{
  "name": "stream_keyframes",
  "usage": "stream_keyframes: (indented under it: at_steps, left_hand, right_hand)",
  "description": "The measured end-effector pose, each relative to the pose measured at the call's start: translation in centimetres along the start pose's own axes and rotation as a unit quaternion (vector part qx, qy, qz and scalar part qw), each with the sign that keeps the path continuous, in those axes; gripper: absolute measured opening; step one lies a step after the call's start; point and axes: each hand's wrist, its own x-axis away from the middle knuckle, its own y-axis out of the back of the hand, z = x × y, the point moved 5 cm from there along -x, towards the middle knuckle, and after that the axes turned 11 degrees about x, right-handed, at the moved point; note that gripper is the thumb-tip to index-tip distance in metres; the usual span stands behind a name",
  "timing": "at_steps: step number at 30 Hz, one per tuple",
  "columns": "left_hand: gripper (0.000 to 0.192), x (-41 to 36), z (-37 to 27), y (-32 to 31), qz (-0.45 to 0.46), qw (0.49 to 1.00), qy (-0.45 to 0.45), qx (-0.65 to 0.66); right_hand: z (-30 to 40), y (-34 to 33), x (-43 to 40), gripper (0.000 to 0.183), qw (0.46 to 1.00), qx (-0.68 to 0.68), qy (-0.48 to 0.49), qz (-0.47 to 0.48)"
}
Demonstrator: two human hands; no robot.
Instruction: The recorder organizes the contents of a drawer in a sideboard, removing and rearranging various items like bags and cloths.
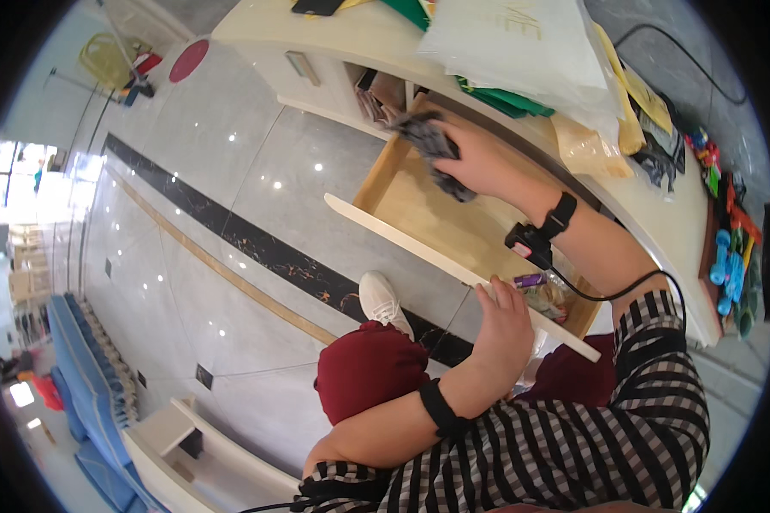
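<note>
A pulled-out wooden drawer (423, 199) with a cream front lies before me. My right hand (478, 157) grips a crumpled dark grey cloth (433, 144) over the drawer's back left part. The fingers of my left hand (504, 327) rest over the top edge of the drawer front. In the drawer's near right corner are a purple packet (530, 280) and small items in clear plastic (552, 301). The rest of the drawer bottom that shows is bare wood.
The cream cabinet top (667, 256) bears white plastic bags (526, 45), green and yellow bags, and colourful toys (728, 256). An open compartment (382, 96) holds papers or packets. A blue sofa (90, 372) and another open drawer (218, 474) stand at lower left.
</note>
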Motion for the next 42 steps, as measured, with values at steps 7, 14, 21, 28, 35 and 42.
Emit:
stream_keyframes:
  at_steps: [7, 14, 21, 28, 35, 42]
  left_hand:
    - [0.059, 0.6, 0.4, -0.1, 0.058, 0.998, 0.014, 0.020]
    - [0.061, 0.5, -0.1, -0.2, 0.037, 0.999, 0.002, 0.034]
    - [0.054, -0.2, 0.0, -0.2, 0.036, 0.999, 0.025, 0.009]
    - [0.054, 0.0, -0.2, 0.0, 0.053, 0.998, 0.025, 0.031]
    - [0.051, 0.4, -0.2, -0.2, 0.037, 0.999, -0.014, 0.005]
    - [0.050, 0.2, 0.3, -0.9, -0.003, 1.000, -0.012, 0.021]
  right_hand:
    - [-5.2, -6.3, -2.2, 0.056, 0.945, 0.305, -0.075, 0.092]
    - [-5.0, -9.8, -5.1, 0.039, 0.942, 0.309, -0.054, 0.122]
    - [1.3, -13.8, -1.6, 0.027, 0.908, 0.187, 0.157, 0.341]
    - [1.4, -12.9, -0.6, 0.041, 0.917, -0.080, 0.036, 0.388]
    - [10.2, 1.3, -2.7, 0.031, 0.752, -0.648, 0.026, 0.118]
    - [4.8, -2.7, -0.2, 0.041, 0.984, 0.022, 0.072, 0.161]
